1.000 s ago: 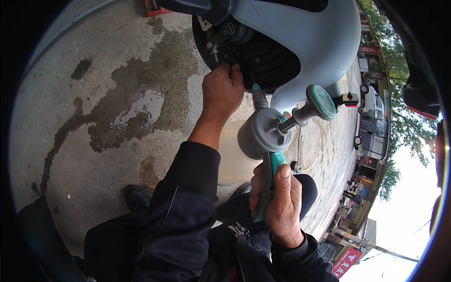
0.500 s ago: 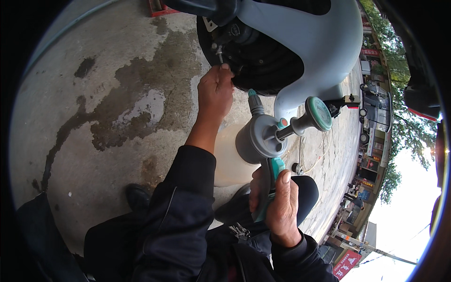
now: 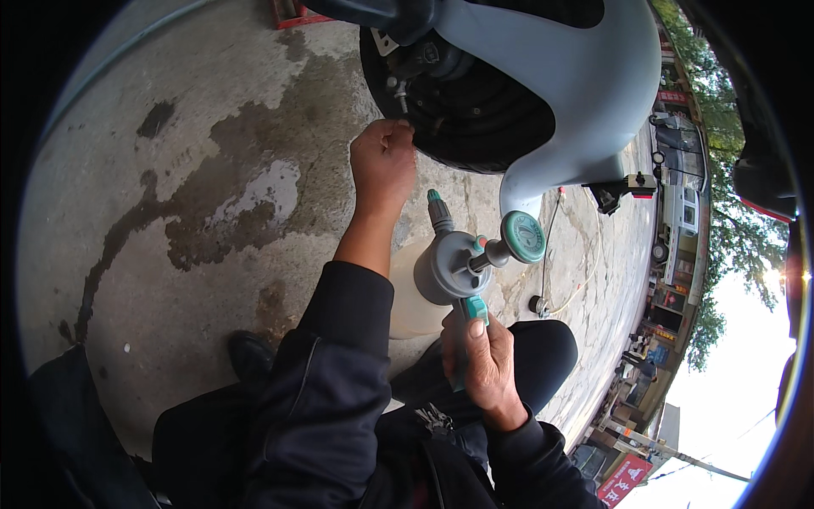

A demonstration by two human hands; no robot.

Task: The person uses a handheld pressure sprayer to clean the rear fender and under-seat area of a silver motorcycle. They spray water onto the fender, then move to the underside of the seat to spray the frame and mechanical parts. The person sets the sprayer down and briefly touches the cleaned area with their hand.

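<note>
Grey concrete ground (image 3: 153, 254), cracked and blotched with dark damp patches, spreads under the person outdoors; a street with trees, buildings and a parked vehicle bends along the right rim. Nearest, over the dark-trousered lap, the right hand (image 3: 482, 360) has its fingers wrapped tight around the teal handle of a pressure sprayer (image 3: 454, 267), thumb lying along the grip. That sprayer has a pale translucent tank, a grey domed cap, a round teal pump knob jutting to the right and a short nozzle with a green tip pointing up toward the wheel. Beyond it the left hand (image 3: 383, 161), in a black sleeve, is curled with fingertips pinched together at the lower edge of a scooter's black tyre (image 3: 475, 110), beside the wheel hub. Above the tyre arches a light grey mudguard (image 3: 577, 76). A thin pale hose (image 3: 551, 254) trails on the concrete farther right.
</note>
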